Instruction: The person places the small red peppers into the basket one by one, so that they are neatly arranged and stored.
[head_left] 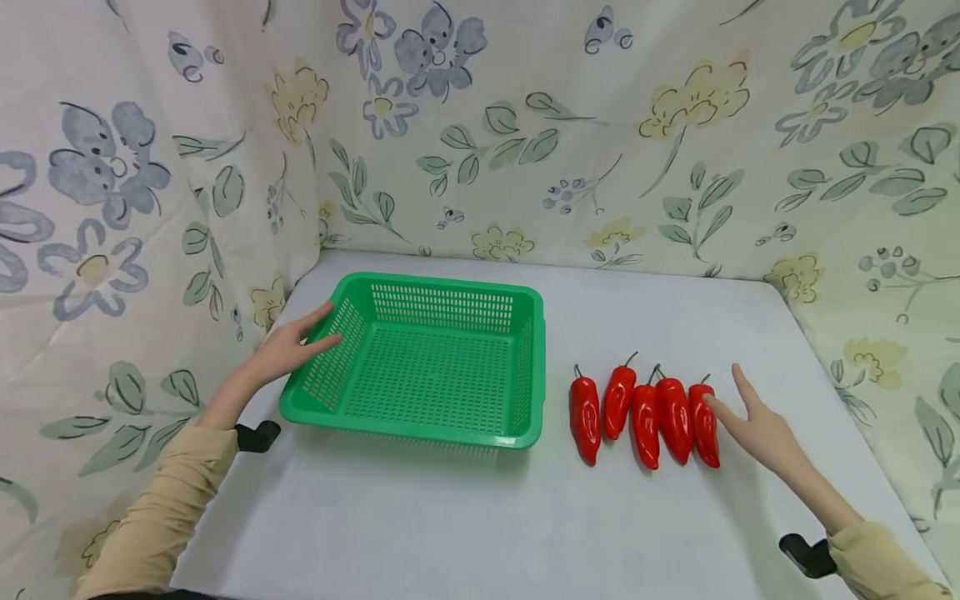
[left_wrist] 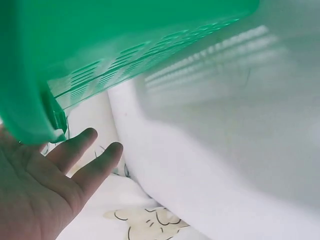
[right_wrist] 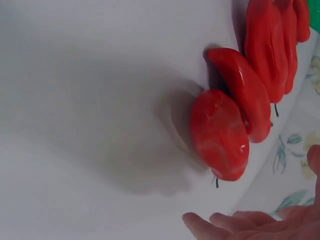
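Note:
A green plastic basket [head_left: 420, 432] with slotted walls stands on the left half of the table, with nothing in it. At its left rim is my left hand [head_left: 288, 346], thumb and fingers spread and extended. In the left wrist view that hand [left_wrist: 40, 190] lies against the rim's outer edge, fingers uncurled. Several red chili peppers [head_left: 585, 421] with thin stems lie in a row right of the basket. My right hand [head_left: 761, 429] hovers beside the rightmost pepper [head_left: 703, 425], holding nothing, its thumb and fingers extended. The right wrist view shows its fingers apart from the nearest pepper [right_wrist: 220, 135].
The white table [head_left: 450, 525] carries the basket and peppers. A flower-printed cloth [head_left: 480, 125] hangs behind it and along both sides. Each wrist has a black strap-like device, the left one [head_left: 258, 437] close to the basket's front left corner.

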